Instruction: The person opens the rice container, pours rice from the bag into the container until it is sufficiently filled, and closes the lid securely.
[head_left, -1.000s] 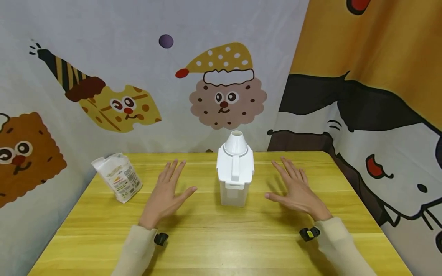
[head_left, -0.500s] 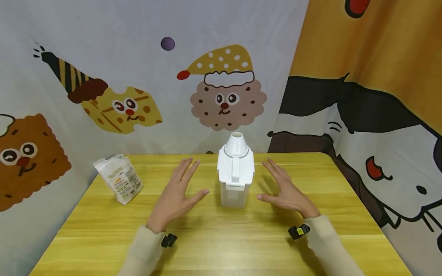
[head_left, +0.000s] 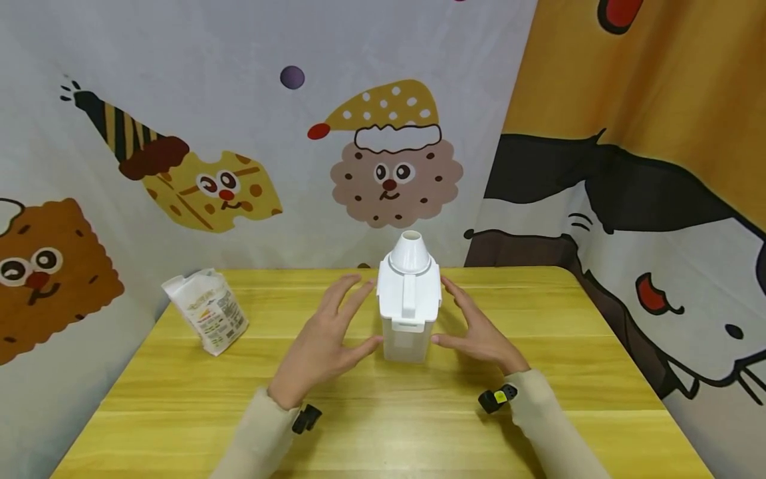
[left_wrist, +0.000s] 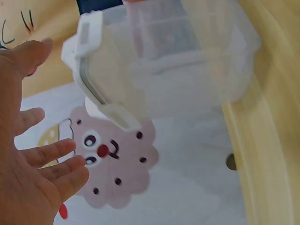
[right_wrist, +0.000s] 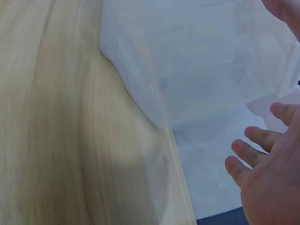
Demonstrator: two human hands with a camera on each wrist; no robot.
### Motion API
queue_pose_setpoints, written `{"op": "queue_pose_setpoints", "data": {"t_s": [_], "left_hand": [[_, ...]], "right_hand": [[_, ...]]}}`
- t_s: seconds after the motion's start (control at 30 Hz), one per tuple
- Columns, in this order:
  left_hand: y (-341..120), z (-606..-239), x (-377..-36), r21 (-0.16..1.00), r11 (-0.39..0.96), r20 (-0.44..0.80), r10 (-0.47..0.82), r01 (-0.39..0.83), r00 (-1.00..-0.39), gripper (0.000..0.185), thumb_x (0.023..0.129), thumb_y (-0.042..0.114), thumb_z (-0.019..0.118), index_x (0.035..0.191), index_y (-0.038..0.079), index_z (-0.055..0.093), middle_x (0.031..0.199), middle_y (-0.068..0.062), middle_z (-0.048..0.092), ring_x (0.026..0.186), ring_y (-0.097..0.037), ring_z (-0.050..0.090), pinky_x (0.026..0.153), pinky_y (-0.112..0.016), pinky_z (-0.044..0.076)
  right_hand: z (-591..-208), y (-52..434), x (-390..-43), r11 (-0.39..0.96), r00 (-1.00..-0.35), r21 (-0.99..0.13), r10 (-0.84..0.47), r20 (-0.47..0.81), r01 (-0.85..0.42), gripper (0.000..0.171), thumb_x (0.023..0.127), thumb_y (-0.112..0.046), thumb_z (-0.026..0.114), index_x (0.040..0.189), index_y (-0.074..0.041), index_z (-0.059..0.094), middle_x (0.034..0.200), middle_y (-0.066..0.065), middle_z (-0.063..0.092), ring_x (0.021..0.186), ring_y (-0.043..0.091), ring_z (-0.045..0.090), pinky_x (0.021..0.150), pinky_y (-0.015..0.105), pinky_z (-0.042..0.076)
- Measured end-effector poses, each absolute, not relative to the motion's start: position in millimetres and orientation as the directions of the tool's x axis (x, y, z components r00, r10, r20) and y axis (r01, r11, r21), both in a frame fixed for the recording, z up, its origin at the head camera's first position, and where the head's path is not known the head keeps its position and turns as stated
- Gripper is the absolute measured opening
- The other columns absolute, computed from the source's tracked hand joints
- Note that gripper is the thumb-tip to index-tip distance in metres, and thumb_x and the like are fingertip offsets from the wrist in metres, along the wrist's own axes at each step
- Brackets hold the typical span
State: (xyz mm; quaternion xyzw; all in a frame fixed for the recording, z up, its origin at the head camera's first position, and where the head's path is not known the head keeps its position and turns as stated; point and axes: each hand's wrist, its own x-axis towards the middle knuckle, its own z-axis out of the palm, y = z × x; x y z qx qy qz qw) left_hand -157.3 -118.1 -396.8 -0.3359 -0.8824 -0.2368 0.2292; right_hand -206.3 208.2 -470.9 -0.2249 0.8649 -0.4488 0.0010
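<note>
A yellow wooden table stands in a corner. Behind it hangs a pale cloth printed with cartoon biscuit faces; to the right an orange curtain shows a black-and-white cartoon animal. The light is even.

- Container: translucent plastic body, frosted and smooth; lid of opaque white plastic, satin finish.
- Table: yellow wood grain, smooth with a slight sheen.
- Bag at 9 o'clock of the container: crinkled printed white packaging.
- Backdrop: matt printed cloth.
</note>
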Motion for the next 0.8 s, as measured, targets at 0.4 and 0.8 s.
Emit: {"op": "queue_pose_setpoints", "data": {"t_s": [0.4,0.8], "left_hand": [[-87.2,-383.2,-161.3,0.155,0.599,0.569,0.596,0.785,-0.567,0.071,0.088,0.034,0.082,0.150,0.017,0.050,0.146,-0.015,0.050,0.136,-0.027,0.048,0.099,-0.037,0.057],[-72.1,-374.4,-164.9,0.110,0.598,0.512,0.651,0.794,-0.561,0.060,0.088,0.032,0.082,0.143,0.023,0.059,0.140,-0.013,0.055,0.123,-0.027,0.059,0.088,-0.031,0.060]], "right_hand": [[-479.6,199.3,-217.6,0.315,-0.861,-0.853,-0.438,0.258,-0.416,0.117,0.081,-0.020,0.089,0.164,-0.039,0.008,0.171,-0.003,0.018,0.157,0.031,0.022,0.122,0.061,0.029],[-481.4,193.2,-217.7,0.163,-0.839,-0.902,-0.462,0.288,-0.400,0.117,0.082,-0.008,0.086,0.165,-0.033,0.008,0.173,-0.004,0.011,0.159,0.032,0.016,0.121,0.064,0.027]]}}
